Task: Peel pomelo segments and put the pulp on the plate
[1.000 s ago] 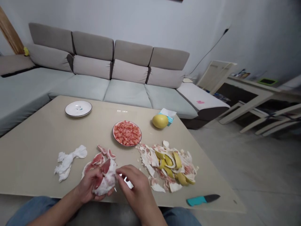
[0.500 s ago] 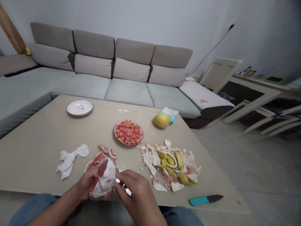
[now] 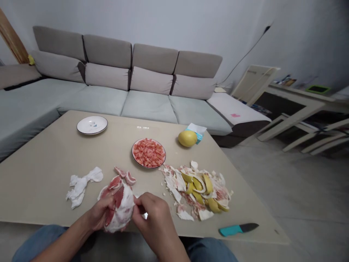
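Gripping firmly: my left hand [image 3: 101, 214] cups a pith-covered pomelo segment [image 3: 121, 211], my right hand [image 3: 154, 218] pinches its edge; peel pile [image 3: 196, 193] lies right, flesh-filled plate [image 3: 132, 154] ahead.

Two bare forearms [image 3: 61, 243] angle inward toward each other. The left hand [image 3: 100, 214] cups upward with its fingers curled, while the right hand [image 3: 154, 218] sits just beside it, fingers bent and pinching.

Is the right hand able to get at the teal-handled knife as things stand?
Probably yes, once it lets go: the right hand is on the peeled pomelo, but the near table edge looks free of peel up to the knife, past the peel pile.
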Demonstrator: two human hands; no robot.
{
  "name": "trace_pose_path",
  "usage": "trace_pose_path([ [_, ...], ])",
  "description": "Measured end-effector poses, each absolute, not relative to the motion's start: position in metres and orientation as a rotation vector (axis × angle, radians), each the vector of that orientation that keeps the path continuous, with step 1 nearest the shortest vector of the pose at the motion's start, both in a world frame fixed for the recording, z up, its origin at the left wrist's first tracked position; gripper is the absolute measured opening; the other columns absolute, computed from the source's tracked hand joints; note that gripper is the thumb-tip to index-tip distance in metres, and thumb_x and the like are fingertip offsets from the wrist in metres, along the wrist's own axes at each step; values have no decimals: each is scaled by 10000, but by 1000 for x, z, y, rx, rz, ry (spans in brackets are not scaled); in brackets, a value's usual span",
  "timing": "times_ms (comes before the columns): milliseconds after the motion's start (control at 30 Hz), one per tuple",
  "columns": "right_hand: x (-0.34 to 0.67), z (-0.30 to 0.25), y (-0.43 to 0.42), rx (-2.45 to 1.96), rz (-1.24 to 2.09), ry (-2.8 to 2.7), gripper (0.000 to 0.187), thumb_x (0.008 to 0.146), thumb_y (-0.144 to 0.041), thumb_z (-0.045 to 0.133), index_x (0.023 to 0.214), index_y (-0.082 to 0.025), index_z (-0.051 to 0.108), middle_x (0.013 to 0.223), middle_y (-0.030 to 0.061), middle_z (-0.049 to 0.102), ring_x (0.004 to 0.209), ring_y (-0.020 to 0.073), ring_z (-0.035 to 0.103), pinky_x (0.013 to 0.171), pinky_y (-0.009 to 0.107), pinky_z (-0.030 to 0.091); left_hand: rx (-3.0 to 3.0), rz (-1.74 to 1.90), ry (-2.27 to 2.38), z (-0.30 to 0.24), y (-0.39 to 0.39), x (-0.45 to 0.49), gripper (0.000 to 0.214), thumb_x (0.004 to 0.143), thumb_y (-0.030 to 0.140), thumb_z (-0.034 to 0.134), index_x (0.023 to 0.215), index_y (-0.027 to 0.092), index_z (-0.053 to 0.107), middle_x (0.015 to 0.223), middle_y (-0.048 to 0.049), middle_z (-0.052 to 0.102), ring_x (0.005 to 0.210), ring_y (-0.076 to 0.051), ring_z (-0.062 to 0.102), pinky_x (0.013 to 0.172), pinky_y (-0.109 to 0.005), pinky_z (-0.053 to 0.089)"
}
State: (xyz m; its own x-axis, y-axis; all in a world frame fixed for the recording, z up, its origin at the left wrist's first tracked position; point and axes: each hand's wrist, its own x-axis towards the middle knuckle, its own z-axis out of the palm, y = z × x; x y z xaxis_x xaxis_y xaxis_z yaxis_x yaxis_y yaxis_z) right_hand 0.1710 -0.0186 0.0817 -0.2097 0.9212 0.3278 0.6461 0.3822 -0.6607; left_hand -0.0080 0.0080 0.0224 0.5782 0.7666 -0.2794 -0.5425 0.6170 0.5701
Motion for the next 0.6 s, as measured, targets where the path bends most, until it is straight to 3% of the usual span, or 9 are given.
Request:
trace_pose_path([
  [133,165,74,-15,-1411,522,-1821,135,677,-60,541,619,-175,583,574,-9,574,519,124,541,508,207,365,489,780,452,24,12,-9,580,647,119,558,1205,271,597,770,-53,693,464,-214,653,381,-289,509],
  [233,167,70,-10,-1454,574,-1749,122,681,-82,550,613,-178,580,571,-17,577,503,117,540,499,201,367,524,711,390,30,18,-14,575,723,203,580,1290,298,555,1023,-106,694,686,-280,709,406,-290,533],
  [300,169,68,-7,-1487,525,-1737,113,696,-87,560,635,-176,594,591,-8,598,521,124,560,515,206,378,614,731,443,33,21,-15,614,774,304,616,1371,339,476,1345,-119,542,973,-346,660,490,-353,586],
  [367,171,68,-4,-1518,420,-1795,109,720,-92,567,656,-173,602,612,9,618,550,141,584,535,219,384,760,765,574,35,22,-13,711,759,370,692,1415,349,418,1534,-101,309,1088,-353,587,561,-380,604],
  [433,171,68,-3,-1527,347,-1901,114,754,-99,570,680,-174,614,642,25,645,584,160,612,554,231,389,867,785,740,35,21,-9,782,742,372,738,1440,330,389,1560,-120,240,997,-302,611,572,-360,594],
  [500,171,70,-3,-1527,349,-1980,93,783,-118,585,735,-177,638,693,37,679,622,173,644,571,235,401,899,815,866,32,20,-5,784,758,355,735,1453,287,379,1516,-157,316,892,-246,623,579,-327,572],
  [600,172,72,-7,-1539,400,-1993,109,798,-160,623,896,-176,668,789,55,721,661,186,678,587,239,426,941,832,889,30,20,-4,806,739,316,758,1450,244,384,1411,-163,452,926,-255,609,605,-291,542],
])
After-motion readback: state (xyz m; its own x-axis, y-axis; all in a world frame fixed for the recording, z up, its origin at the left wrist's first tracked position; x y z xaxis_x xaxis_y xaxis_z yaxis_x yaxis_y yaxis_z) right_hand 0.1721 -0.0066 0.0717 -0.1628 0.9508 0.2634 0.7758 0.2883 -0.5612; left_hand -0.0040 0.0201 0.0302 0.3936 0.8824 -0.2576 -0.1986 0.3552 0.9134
